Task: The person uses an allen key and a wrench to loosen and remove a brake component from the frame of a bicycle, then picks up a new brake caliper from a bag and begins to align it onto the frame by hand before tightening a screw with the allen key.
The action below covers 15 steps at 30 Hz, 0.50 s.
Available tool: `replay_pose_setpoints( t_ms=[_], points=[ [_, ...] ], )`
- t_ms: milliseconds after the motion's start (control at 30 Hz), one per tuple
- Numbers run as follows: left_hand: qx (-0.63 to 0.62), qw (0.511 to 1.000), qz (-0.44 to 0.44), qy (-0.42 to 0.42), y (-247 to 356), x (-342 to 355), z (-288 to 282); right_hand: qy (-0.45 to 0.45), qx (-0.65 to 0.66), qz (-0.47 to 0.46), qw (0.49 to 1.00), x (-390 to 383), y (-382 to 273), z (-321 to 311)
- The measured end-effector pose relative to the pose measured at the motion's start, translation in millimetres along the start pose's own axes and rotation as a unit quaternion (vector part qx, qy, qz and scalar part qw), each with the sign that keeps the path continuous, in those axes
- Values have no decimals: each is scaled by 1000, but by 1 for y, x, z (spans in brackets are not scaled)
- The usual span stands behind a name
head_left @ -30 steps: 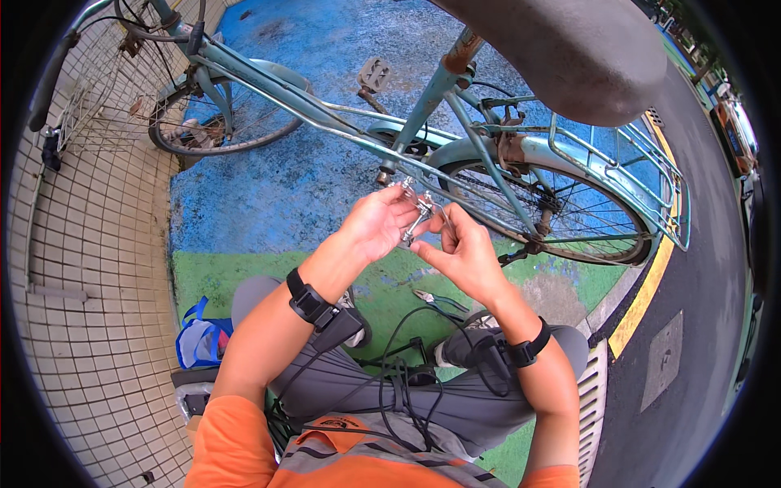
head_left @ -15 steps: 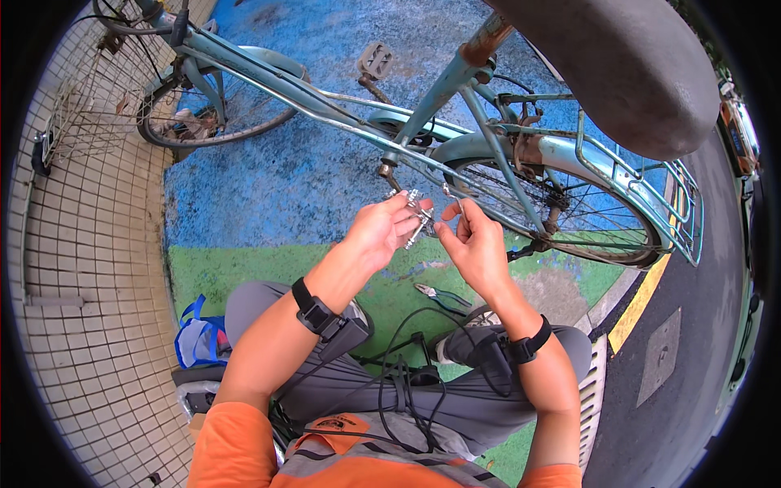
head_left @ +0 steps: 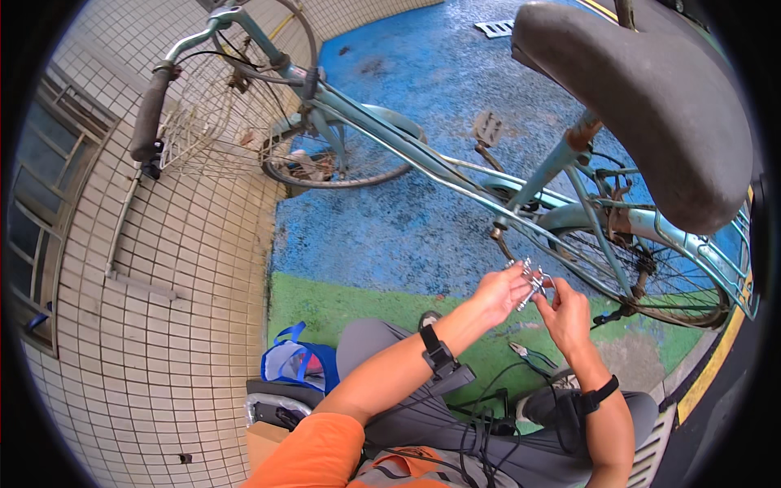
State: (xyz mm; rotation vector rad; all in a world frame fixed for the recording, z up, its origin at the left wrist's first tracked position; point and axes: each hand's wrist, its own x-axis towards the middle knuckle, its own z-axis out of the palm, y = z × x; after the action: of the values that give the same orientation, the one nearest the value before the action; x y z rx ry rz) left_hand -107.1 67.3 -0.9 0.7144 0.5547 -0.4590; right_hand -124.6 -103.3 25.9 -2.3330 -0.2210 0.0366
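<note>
My left hand (head_left: 498, 294) is closed around a cluster of small shiny silver metal parts (head_left: 531, 281), with several knobby ends sticking out past the fingers. Thumb and fingers of my right hand (head_left: 567, 315) pinch a thin bent metal piece (head_left: 548, 281) at the right side of that cluster. Exactly what kind of parts these are is too small to tell. Both hands are in front of the old light-blue bicycle (head_left: 468, 175), near its rusty crank (head_left: 500, 241). Pliers (head_left: 530, 356) with dark handles lie on the green ground below my right hand.
The bicycle's worn saddle (head_left: 643, 89) juts out at the upper right. A tiled wall (head_left: 179, 325) rises on the left. Beside my left leg are a blue and white bag (head_left: 298, 363) and a cardboard box (head_left: 275, 443). Black cables (head_left: 480, 439) drape over my lap.
The view has swung left, so handlebar and wall show more. My right hand has brought its thin metal piece from a little apart to against the cluster in my left hand.
</note>
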Motion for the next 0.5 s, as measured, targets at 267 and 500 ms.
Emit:
replay_pose_setpoints(
  t_ms=[267, 500],
  points=[
    [44, 998, -13, -34, -6, 2, -5, 0, -31, -28, 999, 3, 7, -2],
    [442, 894, 69, 21, -6, 5, -8, 27, -7, -25, 999, 13, 17, -23]
  ],
)
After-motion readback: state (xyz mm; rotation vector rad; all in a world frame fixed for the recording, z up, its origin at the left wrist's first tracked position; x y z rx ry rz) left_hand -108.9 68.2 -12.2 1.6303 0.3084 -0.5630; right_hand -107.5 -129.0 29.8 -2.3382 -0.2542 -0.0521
